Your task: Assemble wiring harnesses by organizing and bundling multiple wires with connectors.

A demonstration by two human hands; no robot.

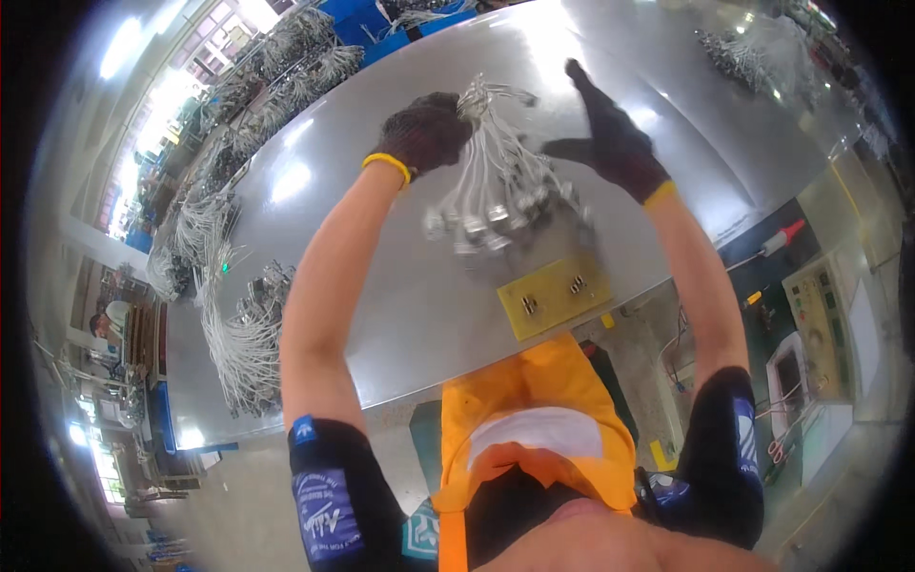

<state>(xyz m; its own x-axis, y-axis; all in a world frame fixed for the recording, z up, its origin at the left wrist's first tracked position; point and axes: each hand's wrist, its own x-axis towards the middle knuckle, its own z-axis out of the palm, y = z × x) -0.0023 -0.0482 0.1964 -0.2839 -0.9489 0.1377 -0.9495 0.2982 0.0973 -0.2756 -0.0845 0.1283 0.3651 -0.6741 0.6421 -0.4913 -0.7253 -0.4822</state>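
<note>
My left hand (426,132), in a dark knit glove with a yellow cuff, is closed around the gathered upper end of a bundle of white cables (491,157). The cables hang and fan out below the fist, and their silvery connectors (496,217) are slightly blurred just above the metal table. Off to the right, my gloved right hand (610,143) is apart from the bundle, thumb and fingers stretched out with nothing between them. A yellow block (553,294) with small metal pins on top lies at the table's near edge, below the connectors.
More white cable bundles (243,353) lie along the left side of the metal table (381,286). Another pile of cables (753,57) sits at the far right. Blue bins (381,33) stand at the far edge. Beside my right arm are a red-handled tool (783,236), a control panel (818,315) and scissors (780,448).
</note>
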